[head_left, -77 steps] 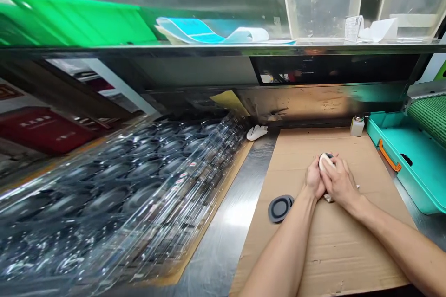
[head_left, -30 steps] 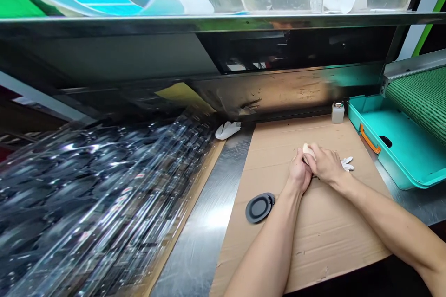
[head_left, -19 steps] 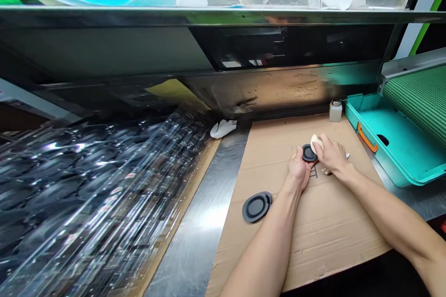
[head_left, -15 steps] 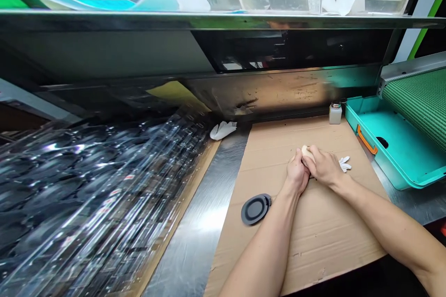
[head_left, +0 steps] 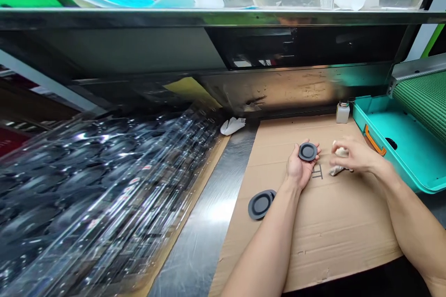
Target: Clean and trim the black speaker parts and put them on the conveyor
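Note:
On my upturned left hand rests a small dark grey part, rounded with a raised oval ring, held by the thumb and fingers. My right hand is to the right of it, its fingers curled round a small off-white wad whose material I cannot make out. Just below those fingers a crumpled white cloth-like piece lies on the cardboard sheet. More dark grey oval parts lie overlapping beside my left forearm, which partly covers them.
Clear plastic trays with dark round parts are stacked at left. A small white bottle stands at the cardboard's far edge. At right is a teal bin with an orange handle, beside a green conveyor belt. A metal shelf edge crosses above.
My hands were together round the off-white wad; now they are apart. The right hand has moved right with the wad, and the grey part shows on my left palm. The view has shifted slightly.

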{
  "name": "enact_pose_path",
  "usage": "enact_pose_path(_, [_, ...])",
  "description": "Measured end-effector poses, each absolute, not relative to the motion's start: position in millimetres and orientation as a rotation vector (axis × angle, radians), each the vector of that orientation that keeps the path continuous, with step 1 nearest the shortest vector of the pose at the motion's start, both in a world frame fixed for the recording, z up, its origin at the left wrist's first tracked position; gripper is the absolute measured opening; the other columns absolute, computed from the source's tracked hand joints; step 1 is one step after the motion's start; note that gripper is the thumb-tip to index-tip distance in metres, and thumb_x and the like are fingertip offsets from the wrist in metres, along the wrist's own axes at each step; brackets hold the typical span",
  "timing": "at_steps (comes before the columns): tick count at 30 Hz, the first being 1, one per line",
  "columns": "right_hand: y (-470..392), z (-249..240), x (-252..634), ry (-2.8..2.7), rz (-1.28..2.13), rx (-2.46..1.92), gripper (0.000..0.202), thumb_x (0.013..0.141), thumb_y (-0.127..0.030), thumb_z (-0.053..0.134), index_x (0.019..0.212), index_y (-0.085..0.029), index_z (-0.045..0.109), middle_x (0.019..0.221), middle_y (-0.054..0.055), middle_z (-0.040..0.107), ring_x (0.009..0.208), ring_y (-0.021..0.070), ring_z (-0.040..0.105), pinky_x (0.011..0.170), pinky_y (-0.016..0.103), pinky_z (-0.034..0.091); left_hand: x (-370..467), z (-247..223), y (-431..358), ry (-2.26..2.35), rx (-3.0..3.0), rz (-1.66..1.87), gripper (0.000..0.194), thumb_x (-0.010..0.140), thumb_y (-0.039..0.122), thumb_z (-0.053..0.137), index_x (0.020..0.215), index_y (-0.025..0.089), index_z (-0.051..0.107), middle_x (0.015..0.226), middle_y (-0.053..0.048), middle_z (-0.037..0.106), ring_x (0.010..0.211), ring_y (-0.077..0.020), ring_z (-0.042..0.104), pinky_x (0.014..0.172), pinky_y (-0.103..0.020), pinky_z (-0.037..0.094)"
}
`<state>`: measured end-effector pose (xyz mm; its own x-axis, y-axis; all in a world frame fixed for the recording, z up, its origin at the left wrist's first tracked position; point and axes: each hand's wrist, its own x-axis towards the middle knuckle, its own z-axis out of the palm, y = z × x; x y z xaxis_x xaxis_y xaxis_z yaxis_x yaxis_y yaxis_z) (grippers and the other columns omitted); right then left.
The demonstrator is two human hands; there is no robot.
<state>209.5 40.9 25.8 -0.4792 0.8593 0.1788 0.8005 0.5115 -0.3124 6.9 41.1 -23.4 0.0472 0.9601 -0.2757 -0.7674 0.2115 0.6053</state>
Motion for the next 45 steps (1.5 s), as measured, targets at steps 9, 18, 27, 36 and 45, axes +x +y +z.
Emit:
enact_pose_path(9, [32.9, 34.8, 183.8, -2.191, 0.357, -1.24, 0.024, 0.098, -0.035, 0.049, 0.099, -0.023, 0.07, 0.094, 0.005, 0.07, 0.087, 0.0196, 0.062, 0.078, 0.028, 0.043, 1.0, -20.5, 39.9, 0.618, 0.349, 1.293, 0.04, 0.097, 0.035, 0.033, 0.117, 0.013, 0.061, 0.098, -0.016, 0.071, 0.073, -0.0206, 0.064, 0.061, -0.029, 0.045])
enact_pose_path(18, [69.7, 18.8, 201.9, -1.702, 0.152, -1.473, 0.035, 0.098, -0.035, 0.044, 0.126, -0.02, 0.057, 0.113, 0.01, 0.07, 0.098, 0.0236, 0.064, 0.086, 0.033, 0.047, 18.4, -30.8, 38.5, 0.718, 0.5, 1.302, 0.046, 0.097, 0.052, 0.047, 0.105, 0.01, 0.064, 0.088, -0.015, 0.073, 0.063, -0.0159, 0.064, 0.054, -0.025, 0.041])
enact_pose_path(27, [192.1, 86.3, 217.9, -1.89, -0.149, -1.955, 0.032, 0.093, -0.026, 0.048, 0.114, -0.02, 0.072, 0.114, 0.015, 0.069, 0.107, 0.0293, 0.063, 0.092, 0.039, 0.048, 23.1, -34.3, 37.1, 0.715, 0.54, 1.335, 0.057, 0.088, 0.062, 0.058, 0.105, 0.008, 0.067, 0.085, -0.015, 0.074, 0.064, -0.0173, 0.067, 0.053, -0.024, 0.04])
enact_pose_path(36, [234.7, 105.7, 231.5, -2.086, -0.106, -2.136, 0.028, 0.083, -0.023, 0.065, 0.107, -0.023, 0.078, 0.11, 0.013, 0.072, 0.104, 0.0264, 0.066, 0.092, 0.037, 0.052, 24.6, -32.3, 41.3, 0.682, 0.485, 1.342, 0.059, 0.088, 0.064, 0.055, 0.104, 0.008, 0.067, 0.082, -0.016, 0.074, 0.066, -0.0181, 0.067, 0.051, -0.023, 0.037])
enact_pose_path(45, [219.4, 100.8, 234.4, -1.983, -0.034, -2.069, 0.031, 0.088, -0.032, 0.059, 0.113, -0.027, 0.076, 0.116, 0.011, 0.071, 0.108, 0.0258, 0.065, 0.095, 0.038, 0.051, 22.7, -28.5, 39.0, 0.707, 0.496, 1.325, 0.065, 0.092, 0.068, 0.044, 0.105, 0.009, 0.067, 0.079, -0.014, 0.072, 0.056, -0.0136, 0.058, 0.049, -0.023, 0.035])
